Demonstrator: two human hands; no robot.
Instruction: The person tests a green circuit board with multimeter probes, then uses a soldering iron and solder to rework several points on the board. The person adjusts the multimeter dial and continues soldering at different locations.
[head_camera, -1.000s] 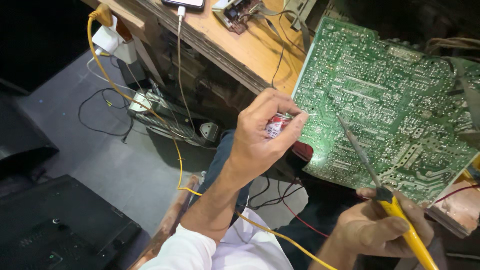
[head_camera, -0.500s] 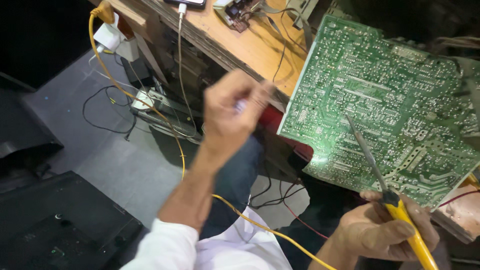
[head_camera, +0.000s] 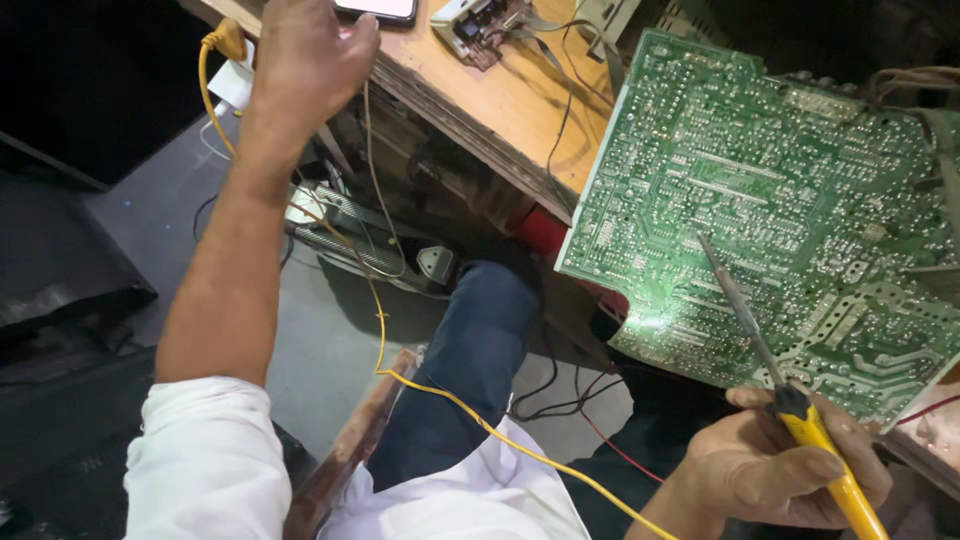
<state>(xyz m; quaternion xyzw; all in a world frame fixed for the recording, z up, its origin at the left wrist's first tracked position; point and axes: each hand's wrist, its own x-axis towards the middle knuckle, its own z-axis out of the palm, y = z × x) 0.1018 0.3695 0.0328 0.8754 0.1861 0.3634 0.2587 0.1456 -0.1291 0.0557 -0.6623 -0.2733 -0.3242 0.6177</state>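
Note:
A large green circuit board (head_camera: 800, 200) leans at the right, solder side up. My right hand (head_camera: 770, 475) grips a soldering iron (head_camera: 805, 425) by its yellow handle, and the thin metal tip rests on the board's middle. My left hand (head_camera: 305, 55) is raised at the top left, back toward the camera, over the edge of the wooden table (head_camera: 490, 105) beside a phone (head_camera: 375, 8). Its fingers are curled, and what lies inside them is hidden.
A small circuit module (head_camera: 478, 25) with grey cables lies on the table. The iron's yellow cord (head_camera: 480, 415) runs across my lap up to a yellow plug (head_camera: 225, 40) in a white adapter (head_camera: 232, 85). Power adapters (head_camera: 435, 265) and wires lie on the grey floor.
My left hand, which held a small red and white thing near the board's edge, has swung up and left to the table edge. The right hand and iron stay on the board.

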